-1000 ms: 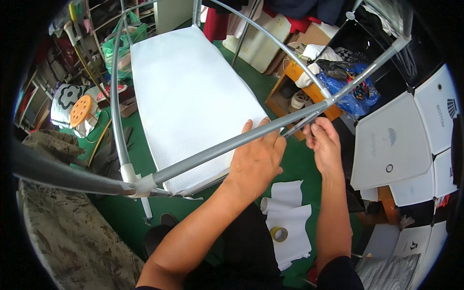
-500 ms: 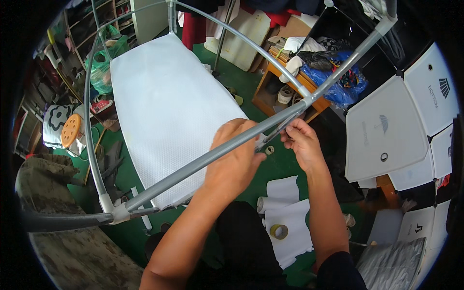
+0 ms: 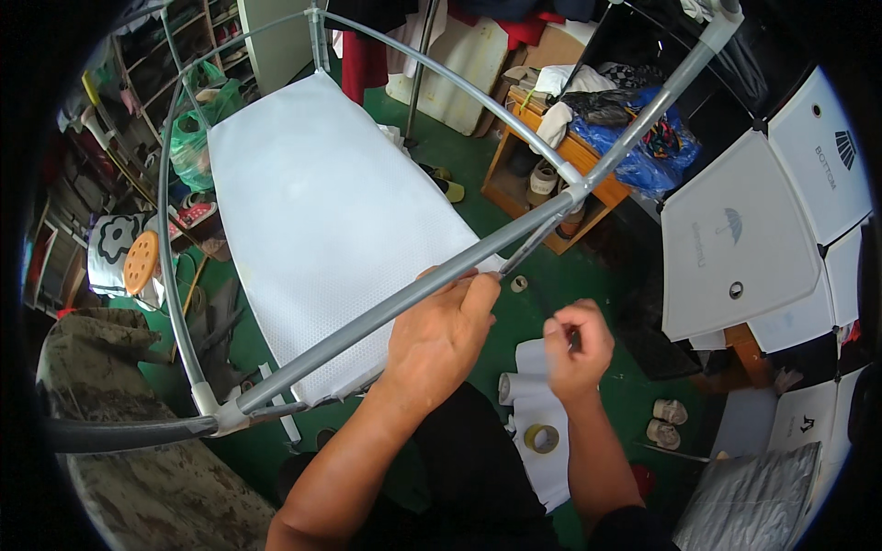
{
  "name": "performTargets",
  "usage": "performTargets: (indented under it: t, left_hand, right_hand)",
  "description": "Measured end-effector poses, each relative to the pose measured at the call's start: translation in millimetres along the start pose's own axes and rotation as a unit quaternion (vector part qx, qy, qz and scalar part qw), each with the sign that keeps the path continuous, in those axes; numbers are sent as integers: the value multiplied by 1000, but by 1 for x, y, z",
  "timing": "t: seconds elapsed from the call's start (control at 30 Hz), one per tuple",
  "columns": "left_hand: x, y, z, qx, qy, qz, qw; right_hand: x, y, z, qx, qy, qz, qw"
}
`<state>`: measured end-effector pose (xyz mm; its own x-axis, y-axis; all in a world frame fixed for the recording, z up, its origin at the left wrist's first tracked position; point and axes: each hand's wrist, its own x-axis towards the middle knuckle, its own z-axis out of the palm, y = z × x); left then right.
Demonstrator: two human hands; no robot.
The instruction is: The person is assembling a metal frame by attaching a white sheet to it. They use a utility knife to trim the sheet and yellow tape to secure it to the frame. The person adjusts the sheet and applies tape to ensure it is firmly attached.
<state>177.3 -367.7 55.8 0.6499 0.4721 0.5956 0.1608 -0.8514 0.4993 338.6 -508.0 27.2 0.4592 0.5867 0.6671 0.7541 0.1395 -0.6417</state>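
A grey metal tube frame (image 3: pixel 418 286) spans the view slantwise, with a dimpled white sheet (image 3: pixel 308 197) stretched inside it. At the sheet's near right corner my left hand (image 3: pixel 439 332) is closed on the sheet's edge, by a thinner lower tube (image 3: pixel 535 244); its fingertips are partly hidden by the thick tube. My right hand (image 3: pixel 579 351) is lifted off the frame to the right, its fingers curled in a pinch and slightly blurred. Whatever it may hold is too small to make out.
Below my hands lie white sheet material (image 3: pixel 528 404) and a tape roll (image 3: pixel 541 438) on the green floor. A wooden cabinet (image 3: pixel 514 174) holding shoes stands beyond the frame. White panels (image 3: pixel 735 239) rise at the right, and a camouflage cloth (image 3: pixel 110 395) covers something at left.
My right hand has moved down and away from the lower tube. My left hand has slid slightly down and its fingers have closed at the sheet's corner. The view has shifted slightly.
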Motion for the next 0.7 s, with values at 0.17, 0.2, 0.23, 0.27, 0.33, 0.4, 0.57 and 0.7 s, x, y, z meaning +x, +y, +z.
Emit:
performTargets:
  t: [0.17, 0.2, 0.23, 0.27, 0.33, 0.4, 0.57, 0.7]
  left_hand:
    - [1, 5, -2, -20, -8, -36, 999]
    - [2, 5, -2, -16, -8, -32, 999]
    - [3, 4, -1, -13, -9, -28, 999]
    - [3, 4, -1, -11, -10, -25, 1000]
    - [3, 3, -1, -11, -12, -21, 1000]
    - [4, 3, 0, -12, -15, -17, 1000]
    - [5, 4, 0, -6, -34, -18, 999]
    - [6, 4, -1, -11, -23, -3, 1000]
  right_hand:
    - [22, -10, 19, -68, -57, -31, 996]
    - [26, -10, 23, -76, -53, -36, 995]
    - [29, -10, 26, -74, -46, -39, 995]
    - [30, -11, 28, -74, -48, -39, 995]
    - [32, -10, 31, -74, -54, -41, 995]
    - [31, -9, 31, -80, -60, -40, 994]
    - [28, -8, 29, -94, -62, -38, 993]
    - [27, -9, 28, -109, -54, -60, 991]
